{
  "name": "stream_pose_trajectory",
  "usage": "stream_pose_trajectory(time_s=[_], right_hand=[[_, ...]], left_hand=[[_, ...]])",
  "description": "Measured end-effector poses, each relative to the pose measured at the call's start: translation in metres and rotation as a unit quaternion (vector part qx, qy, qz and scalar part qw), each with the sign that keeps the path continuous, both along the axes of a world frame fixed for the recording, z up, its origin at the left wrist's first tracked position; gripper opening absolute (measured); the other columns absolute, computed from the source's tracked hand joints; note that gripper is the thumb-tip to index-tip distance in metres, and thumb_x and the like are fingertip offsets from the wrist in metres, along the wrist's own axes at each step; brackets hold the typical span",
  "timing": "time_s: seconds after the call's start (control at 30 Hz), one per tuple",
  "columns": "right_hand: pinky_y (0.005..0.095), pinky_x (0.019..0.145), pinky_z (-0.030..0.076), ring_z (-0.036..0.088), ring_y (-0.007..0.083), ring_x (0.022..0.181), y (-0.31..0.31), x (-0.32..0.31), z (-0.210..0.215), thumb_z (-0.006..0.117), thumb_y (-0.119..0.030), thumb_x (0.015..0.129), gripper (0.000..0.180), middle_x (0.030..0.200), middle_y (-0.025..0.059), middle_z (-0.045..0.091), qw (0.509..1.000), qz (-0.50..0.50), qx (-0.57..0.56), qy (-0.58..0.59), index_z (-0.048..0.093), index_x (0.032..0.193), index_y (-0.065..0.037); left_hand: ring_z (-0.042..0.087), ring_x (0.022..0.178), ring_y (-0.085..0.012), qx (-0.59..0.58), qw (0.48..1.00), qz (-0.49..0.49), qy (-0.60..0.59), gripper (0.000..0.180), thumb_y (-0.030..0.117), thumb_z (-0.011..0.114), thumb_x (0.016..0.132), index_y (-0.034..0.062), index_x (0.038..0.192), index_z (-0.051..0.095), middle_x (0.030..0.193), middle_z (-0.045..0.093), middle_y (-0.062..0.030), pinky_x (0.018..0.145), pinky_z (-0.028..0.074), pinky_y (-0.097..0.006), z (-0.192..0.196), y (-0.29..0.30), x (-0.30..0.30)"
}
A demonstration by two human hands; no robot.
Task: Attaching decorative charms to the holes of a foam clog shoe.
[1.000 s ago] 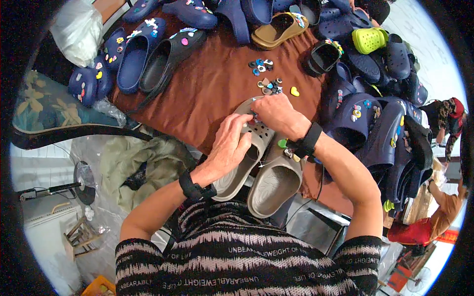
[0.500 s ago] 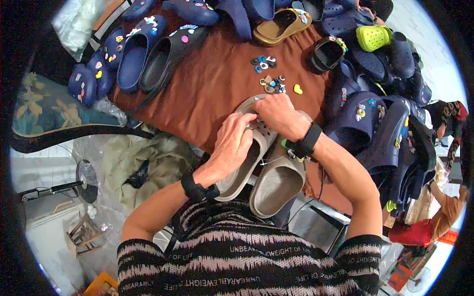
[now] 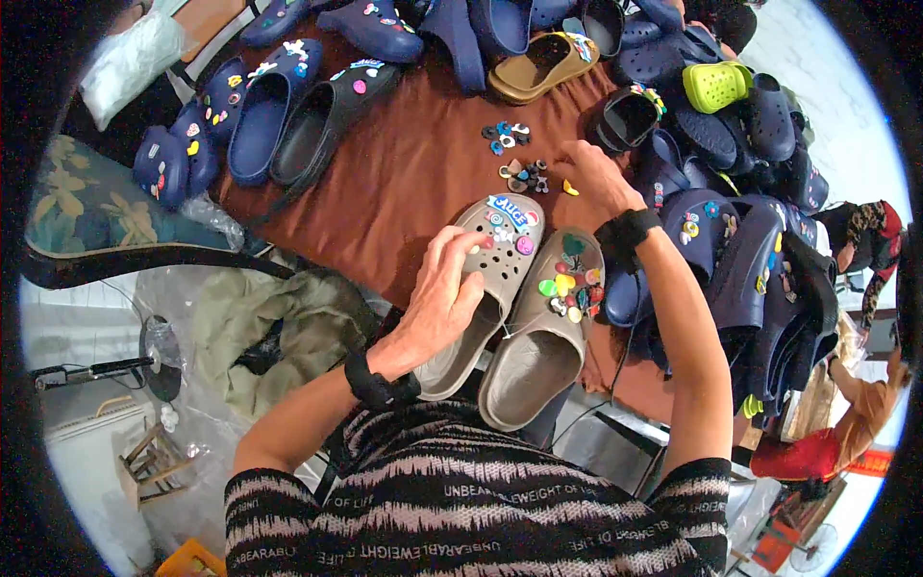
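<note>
Looking down through the head camera, I have the left hand (image 3: 444, 293) on the left grey clog (image 3: 500, 279), its fingers across the left side of the perforated upper and its thumb spread a little apart from them, holding the shoe lightly. That clog sits in the near middle of the scene, toe pointing far, with a blue lettered charm (image 3: 512, 213) near the toe and a round pink charm (image 3: 524, 246) below it. Just to its right lies the right grey clog (image 3: 538, 308), joined to it by a thin pale tie (image 3: 508, 330) and dressed with a cluster of coloured charms (image 3: 572, 288).

My right hand (image 3: 598, 178) is out over the brown cloth (image 3: 413, 144), fingers bent and fairly narrow, right beside a yellow charm (image 3: 570, 188); I can't tell whether the fingertips are on it. To the left of that hand lie a pile of dark and brown charms (image 3: 524, 175) and, farther off, a blue, black and white pile (image 3: 505, 137). Navy clogs (image 3: 748, 260) crowd the right side.
</note>
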State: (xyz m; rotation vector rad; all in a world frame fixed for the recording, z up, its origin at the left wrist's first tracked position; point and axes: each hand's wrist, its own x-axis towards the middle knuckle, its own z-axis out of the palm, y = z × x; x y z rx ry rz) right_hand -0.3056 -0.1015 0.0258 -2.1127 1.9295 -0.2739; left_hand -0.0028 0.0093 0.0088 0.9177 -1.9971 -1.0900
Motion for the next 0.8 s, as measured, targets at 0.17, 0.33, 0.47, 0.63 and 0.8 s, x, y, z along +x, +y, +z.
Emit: stream_pose_trajectory(time_s=[0.17, 0.33, 0.47, 0.63, 0.8], right_hand=[[0.0515, 0.087, 0.052, 0.066, 0.0417, 0.101, -0.035, -0.003, -0.029, 0.056, -0.011, 0.087, 0.024, 0.101, 0.0274, 0.068, 1.0, -0.016, 0.022, 0.0, 0.067, 0.107, -0.002], [0.0494, 0.086, 0.051, 0.064, 0.0438, 0.1, -0.06, 0.005, -0.044, 0.054, -0.006, 0.087, 0.035, 0.102, 0.0284, 0.067, 0.998, 0.029, -0.058, -0.011, 0.063, 0.121, -0.004], [0.0479, 0.094, 0.049, 0.058, 0.0444, 0.112, -0.078, 0.025, -0.047, 0.051, 0.004, 0.082, 0.049, 0.121, 0.0248, 0.061, 0.999, 0.024, -0.047, -0.009, 0.059, 0.129, -0.009], [0.0491, 0.101, 0.047, 0.055, 0.0411, 0.119, -0.083, 0.04, -0.044, 0.061, -0.004, 0.082, 0.055, 0.13, 0.0179, 0.057, 0.996, 0.084, -0.008, 0.036, 0.058, 0.135, -0.021], [0.0456, 0.092, 0.052, 0.066, 0.0377, 0.105, -0.077, 0.02, -0.029, 0.06, 0.0, 0.079, 0.042, 0.107, 0.021, 0.07, 0.994, 0.065, 0.035, -0.081, 0.068, 0.119, -0.01]], left_hand=[[0.036, 0.133, -0.0348, 0.01, 1.0, 0.003, 0.0, 0.043, 0.006, 0.044, 0.09, 0.003, 0.133, 0.045, 0.135, 0.039, -0.0199, 0.115, 0.027, -0.043, -0.006, 0.001, -0.001], [0.042, 0.127, -0.0377, -0.036, 0.999, 0.02, 0.002, 0.041, 0.012, 0.049, 0.092, 0.0047, 0.132, 0.048, 0.134, 0.042, -0.0204, 0.108, 0.034, -0.046, -0.013, -0.001, -0.002], [0.044, 0.125, -0.0382, -0.041, 0.999, 0.02, 0.013, 0.041, 0.009, 0.051, 0.09, 0.0038, 0.131, 0.048, 0.132, 0.045, -0.0199, 0.107, 0.035, -0.047, -0.012, -0.001, -0.002], [0.038, 0.133, -0.037, -0.018, 1.0, 0.003, 0.003, 0.045, 0.005, 0.047, 0.089, 0.0048, 0.134, 0.047, 0.138, 0.039, -0.0207, 0.113, 0.03, -0.043, -0.009, 0.0, 0.0], [0.039, 0.133, -0.0367, -0.022, 1.0, 0.003, -0.009, 0.043, 0.007, 0.046, 0.091, 0.0041, 0.134, 0.048, 0.137, 0.041, -0.0207, 0.113, 0.03, -0.044, -0.01, 0.001, 0.0]])
